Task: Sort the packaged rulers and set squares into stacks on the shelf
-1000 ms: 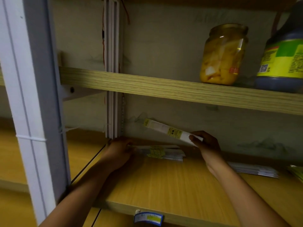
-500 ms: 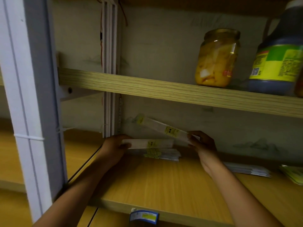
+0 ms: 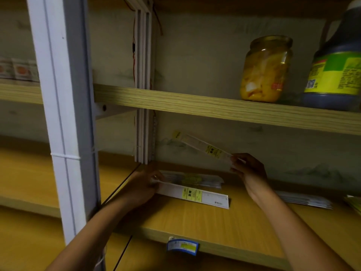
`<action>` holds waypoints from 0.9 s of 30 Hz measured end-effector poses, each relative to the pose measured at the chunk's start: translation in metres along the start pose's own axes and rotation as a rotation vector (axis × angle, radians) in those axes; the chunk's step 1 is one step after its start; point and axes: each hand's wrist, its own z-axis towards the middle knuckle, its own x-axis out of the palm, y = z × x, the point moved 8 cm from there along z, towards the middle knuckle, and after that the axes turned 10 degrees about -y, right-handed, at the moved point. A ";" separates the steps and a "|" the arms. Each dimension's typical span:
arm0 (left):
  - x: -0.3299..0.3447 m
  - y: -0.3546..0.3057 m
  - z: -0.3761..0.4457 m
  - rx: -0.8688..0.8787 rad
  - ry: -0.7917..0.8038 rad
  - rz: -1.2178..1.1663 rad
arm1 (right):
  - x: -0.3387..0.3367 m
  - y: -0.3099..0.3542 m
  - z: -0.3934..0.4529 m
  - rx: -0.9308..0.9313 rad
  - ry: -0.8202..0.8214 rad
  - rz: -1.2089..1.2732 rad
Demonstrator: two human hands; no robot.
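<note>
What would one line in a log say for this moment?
left hand: holds packaged ruler | right hand: holds second packaged ruler raised | ruler stack on shelf

Your forearms reach into view bare from the bottom edge up to both wrists, no sleeve, watch or glove showing, and your hands are uncovered too, the left hand [image 3: 145, 183] wearing a ring on one finger.

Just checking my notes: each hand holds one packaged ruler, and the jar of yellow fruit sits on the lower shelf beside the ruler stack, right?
Not quite. The head view shows the jar on the upper shelf, next to the bottle, not on the lower one. The rest holds: the left hand and right hand each hold one ruler.
</note>
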 end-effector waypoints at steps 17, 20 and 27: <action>-0.021 0.002 -0.012 0.074 -0.347 0.014 | 0.000 0.002 -0.008 0.000 0.004 -0.158; -0.040 0.009 -0.012 0.054 -0.557 0.025 | 0.008 -0.004 -0.012 0.057 0.092 -0.195; -0.042 0.011 -0.004 0.120 -0.637 0.078 | 0.039 -0.008 -0.037 0.148 0.353 -0.271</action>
